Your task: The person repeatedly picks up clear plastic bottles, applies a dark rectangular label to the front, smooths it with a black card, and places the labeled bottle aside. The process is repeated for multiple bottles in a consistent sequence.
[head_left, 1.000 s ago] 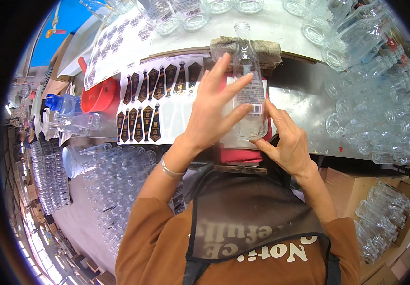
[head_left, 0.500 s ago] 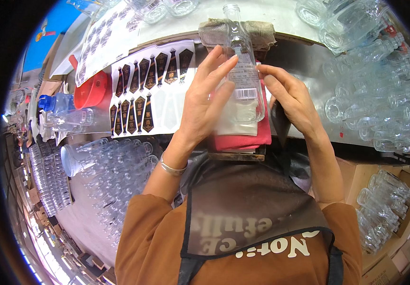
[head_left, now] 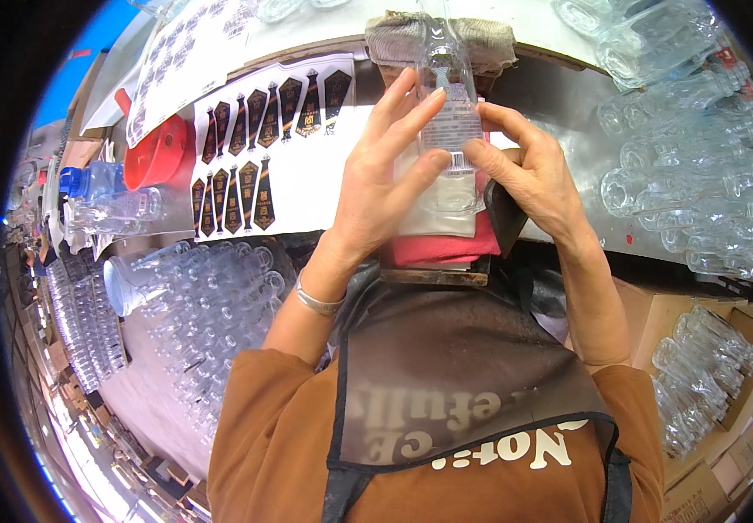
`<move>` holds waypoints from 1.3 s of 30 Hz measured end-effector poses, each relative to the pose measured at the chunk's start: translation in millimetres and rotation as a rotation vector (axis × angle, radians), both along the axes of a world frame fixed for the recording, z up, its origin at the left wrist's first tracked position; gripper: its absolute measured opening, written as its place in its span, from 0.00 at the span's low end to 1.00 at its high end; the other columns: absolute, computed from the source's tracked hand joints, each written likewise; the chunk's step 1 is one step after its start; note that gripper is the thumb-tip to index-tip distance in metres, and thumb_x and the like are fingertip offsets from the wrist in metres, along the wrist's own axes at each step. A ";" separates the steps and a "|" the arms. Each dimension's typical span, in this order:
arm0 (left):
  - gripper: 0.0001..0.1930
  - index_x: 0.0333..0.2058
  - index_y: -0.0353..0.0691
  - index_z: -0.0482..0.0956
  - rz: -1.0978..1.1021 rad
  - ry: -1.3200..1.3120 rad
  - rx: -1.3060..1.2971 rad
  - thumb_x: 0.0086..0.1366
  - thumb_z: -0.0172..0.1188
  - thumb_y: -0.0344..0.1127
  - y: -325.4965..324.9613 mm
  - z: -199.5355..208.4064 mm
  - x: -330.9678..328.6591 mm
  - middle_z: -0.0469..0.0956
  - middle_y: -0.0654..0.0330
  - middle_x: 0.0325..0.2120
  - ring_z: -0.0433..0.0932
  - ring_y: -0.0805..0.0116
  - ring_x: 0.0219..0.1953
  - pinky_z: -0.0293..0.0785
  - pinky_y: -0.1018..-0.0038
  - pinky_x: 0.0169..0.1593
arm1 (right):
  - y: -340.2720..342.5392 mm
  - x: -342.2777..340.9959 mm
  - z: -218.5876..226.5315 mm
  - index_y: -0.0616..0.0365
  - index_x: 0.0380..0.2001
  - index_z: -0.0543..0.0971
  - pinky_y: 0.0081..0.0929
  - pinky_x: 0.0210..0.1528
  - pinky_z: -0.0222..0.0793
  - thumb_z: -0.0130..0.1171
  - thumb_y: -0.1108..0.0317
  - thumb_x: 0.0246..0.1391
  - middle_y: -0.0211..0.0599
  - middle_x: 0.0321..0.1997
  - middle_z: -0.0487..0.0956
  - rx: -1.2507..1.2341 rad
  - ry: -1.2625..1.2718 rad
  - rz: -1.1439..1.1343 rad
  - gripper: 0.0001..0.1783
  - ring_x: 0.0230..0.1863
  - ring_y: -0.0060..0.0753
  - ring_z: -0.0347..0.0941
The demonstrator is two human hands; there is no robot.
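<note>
"What lies at left?"

"The big label sheet [head_left: 320, 187], its dark stickers in two rows."

"And the bottle [head_left: 456, 112]?"

"Clear, lying between both hands, over the red cloth [head_left: 442, 249]."

"The left hand [head_left: 369, 187]?"

"Fingers spread wide along its left edge."

"The right hand [head_left: 540, 185]?"

"Thumb and fingers bent at its right edge; one cannot tell whether they grip."

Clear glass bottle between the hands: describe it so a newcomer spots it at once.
From the dark apron at bottom centre, go up to the red cloth. Just beyond, between the left hand and right hand, lies the clear glass bottle, its neck over the rolled cloth. Unlike the bottles massed at right, it lies alone with fine print facing up.
</note>
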State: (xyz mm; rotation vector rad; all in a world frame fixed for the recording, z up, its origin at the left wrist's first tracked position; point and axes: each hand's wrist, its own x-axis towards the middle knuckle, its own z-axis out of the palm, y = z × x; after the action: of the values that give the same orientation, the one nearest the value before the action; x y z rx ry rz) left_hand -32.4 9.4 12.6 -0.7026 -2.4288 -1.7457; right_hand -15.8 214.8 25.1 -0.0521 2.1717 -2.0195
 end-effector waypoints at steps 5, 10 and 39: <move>0.29 0.63 0.45 0.74 -0.016 0.025 0.007 0.61 0.67 0.30 -1.1 -4.2 -0.7 0.59 0.45 0.70 0.65 0.48 0.69 0.65 0.60 0.67 | 0.6 -0.1 -2.0 0.71 0.59 0.73 0.24 0.46 0.77 0.67 0.62 0.58 0.45 0.53 0.80 -0.001 0.008 0.010 0.31 0.47 0.31 0.81; 0.29 0.63 0.46 0.74 -0.010 0.026 -0.016 0.61 0.67 0.30 -0.5 -1.5 -1.3 0.60 0.46 0.69 0.65 0.48 0.68 0.65 0.60 0.67 | 0.6 -0.1 -3.1 0.71 0.59 0.72 0.22 0.43 0.76 0.65 0.62 0.61 0.44 0.52 0.80 -0.032 0.020 0.014 0.30 0.43 0.25 0.79; 0.66 0.71 0.26 0.42 0.055 0.122 -0.069 0.41 0.81 0.36 -12.8 -19.0 30.9 0.62 0.41 0.67 0.75 0.48 0.57 0.69 0.59 0.61 | -34.6 9.0 60.5 0.58 0.38 0.81 0.38 0.39 0.76 0.68 0.80 0.37 0.36 0.37 0.79 0.620 0.887 0.472 0.19 0.37 0.43 0.76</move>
State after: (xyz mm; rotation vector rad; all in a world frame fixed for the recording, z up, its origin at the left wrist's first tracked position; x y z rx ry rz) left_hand -1.4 -3.4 -6.4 -0.7191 -2.4130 -1.5582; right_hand -6.9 180.2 85.6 -1.4361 2.7657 -1.0682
